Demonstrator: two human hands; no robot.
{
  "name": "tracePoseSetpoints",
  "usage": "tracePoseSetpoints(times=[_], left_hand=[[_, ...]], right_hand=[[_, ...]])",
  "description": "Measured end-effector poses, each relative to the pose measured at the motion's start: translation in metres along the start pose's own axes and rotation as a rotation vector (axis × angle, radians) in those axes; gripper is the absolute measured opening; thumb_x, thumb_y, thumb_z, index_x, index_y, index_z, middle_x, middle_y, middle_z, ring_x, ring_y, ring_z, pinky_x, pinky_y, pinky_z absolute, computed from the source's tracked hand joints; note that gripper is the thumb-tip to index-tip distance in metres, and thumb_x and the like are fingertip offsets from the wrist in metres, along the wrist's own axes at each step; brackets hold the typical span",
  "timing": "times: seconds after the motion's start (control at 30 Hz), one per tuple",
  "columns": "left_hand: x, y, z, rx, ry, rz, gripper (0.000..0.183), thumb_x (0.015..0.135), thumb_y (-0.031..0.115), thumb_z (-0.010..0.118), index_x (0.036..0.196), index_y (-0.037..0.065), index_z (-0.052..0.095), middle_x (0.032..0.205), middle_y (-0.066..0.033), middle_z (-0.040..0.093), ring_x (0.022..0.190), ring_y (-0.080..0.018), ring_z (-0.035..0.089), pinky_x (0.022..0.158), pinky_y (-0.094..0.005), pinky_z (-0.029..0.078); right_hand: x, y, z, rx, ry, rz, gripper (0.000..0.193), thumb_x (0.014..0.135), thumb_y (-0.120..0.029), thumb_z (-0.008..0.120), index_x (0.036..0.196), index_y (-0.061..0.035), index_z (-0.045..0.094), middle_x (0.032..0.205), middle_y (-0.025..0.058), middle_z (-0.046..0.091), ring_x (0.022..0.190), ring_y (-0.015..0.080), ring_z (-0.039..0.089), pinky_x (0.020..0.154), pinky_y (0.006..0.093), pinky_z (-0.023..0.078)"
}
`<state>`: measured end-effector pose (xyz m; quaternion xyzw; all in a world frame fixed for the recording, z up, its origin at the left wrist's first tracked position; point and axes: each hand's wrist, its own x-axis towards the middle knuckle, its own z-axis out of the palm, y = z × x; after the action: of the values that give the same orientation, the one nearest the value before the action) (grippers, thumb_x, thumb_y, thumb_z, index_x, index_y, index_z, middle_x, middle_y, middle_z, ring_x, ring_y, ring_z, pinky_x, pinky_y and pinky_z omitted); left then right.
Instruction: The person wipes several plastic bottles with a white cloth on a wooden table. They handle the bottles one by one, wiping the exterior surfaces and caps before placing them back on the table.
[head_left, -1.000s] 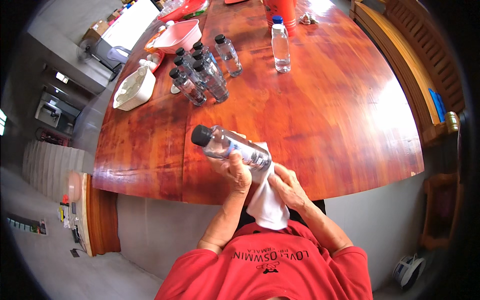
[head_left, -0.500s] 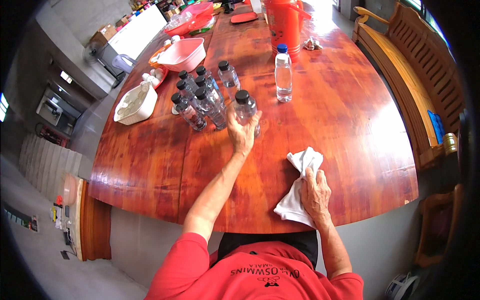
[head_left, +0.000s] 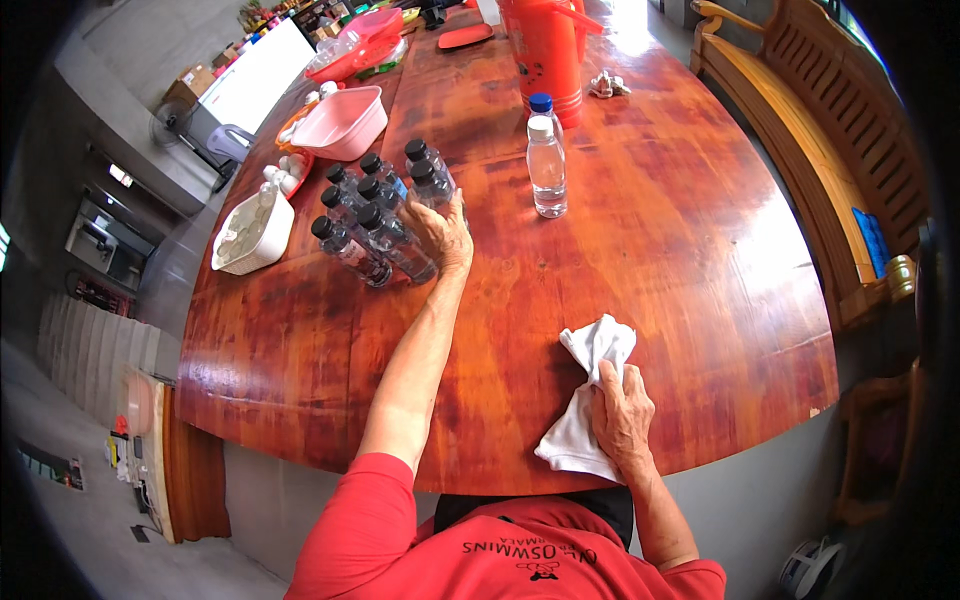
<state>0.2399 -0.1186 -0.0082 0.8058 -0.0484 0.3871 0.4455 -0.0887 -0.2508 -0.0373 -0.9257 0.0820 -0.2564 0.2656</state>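
Note:
My left hand (head_left: 445,235) is closed around a clear plastic bottle with a black cap (head_left: 431,181), at the right side of a tight cluster of similar black-capped bottles (head_left: 375,228). All of these stand upright on the glossy reddish wooden table (head_left: 400,350). Near the front edge, my right hand (head_left: 624,412) rests with its fingers gripping a crumpled white cloth (head_left: 572,438) that lies on the tabletop. Beyond the hands stands a clear bottle with a white cap (head_left: 547,175), and a blue-capped bottle (head_left: 541,103) is partly hidden behind it.
A large red bucket with a handle (head_left: 545,55) stands at the back, beside a crumpled wad (head_left: 608,85). Along the left lie a white basket (head_left: 275,240), white round items (head_left: 290,172) and a pink basin (head_left: 352,135). A wooden bench (head_left: 780,120) flanks the right.
My left hand has moved left with the bottle, bringing it up against the clustered bottles. My right hand stays on the cloth; the whole view has shifted slightly.

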Motion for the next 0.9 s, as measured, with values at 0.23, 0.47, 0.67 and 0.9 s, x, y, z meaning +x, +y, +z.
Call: tracePoseSetpoints(times=[0.23,0.47,0.67,0.9], left_hand=[[-0.006,0.005,0.003,0.096,0.018,-0.033,0.087,0.080,0.025,0.072,0.139,-0.007,0.018,0.137,-0.0280,0.029,0.129,-0.0397,0.029,0.107,-0.0456,0.027],[-0.050,0.032,-0.011,0.048,0.106,0.114,0.083,0.079,0.008,0.068,0.143,-0.002,0.016,0.142,-0.0264,0.024,0.133,-0.0398,0.023,0.110,-0.0487,0.018],[-0.066,0.069,0.027,-0.214,-0.231,0.194,0.081,0.073,0.018,0.077,0.135,-0.004,0.030,0.132,-0.0257,0.037,0.124,-0.0398,0.034,0.105,-0.0476,0.028],[-0.024,0.078,0.097,-0.243,-0.505,0.002,0.082,0.063,0.029,0.083,0.125,-0.001,0.038,0.118,-0.0221,0.053,0.111,-0.0370,0.051,0.092,-0.0445,0.043]], right_hand=[[0.001,-0.002,0.000,0.030,0.013,0.010,0.039,0.076,-0.004,0.058,0.115,-0.0048,0.054,0.091,0.0164,0.052,0.078,0.0342,0.056,0.058,0.0423,0.047],[0.000,0.002,0.000,0.036,0.034,0.003,0.040,0.075,-0.003,0.058,0.115,-0.0047,0.054,0.088,0.0157,0.051,0.076,0.0335,0.054,0.056,0.0418,0.045],[0.000,0.002,0.000,0.076,0.041,0.014,0.040,0.074,-0.004,0.060,0.114,-0.0055,0.055,0.087,0.0150,0.051,0.075,0.0335,0.054,0.056,0.0417,0.045],[0.002,0.000,-0.004,0.099,0.066,0.039,0.038,0.074,-0.007,0.063,0.111,-0.0068,0.056,0.086,0.0149,0.052,0.074,0.0329,0.055,0.056,0.0418,0.046]])
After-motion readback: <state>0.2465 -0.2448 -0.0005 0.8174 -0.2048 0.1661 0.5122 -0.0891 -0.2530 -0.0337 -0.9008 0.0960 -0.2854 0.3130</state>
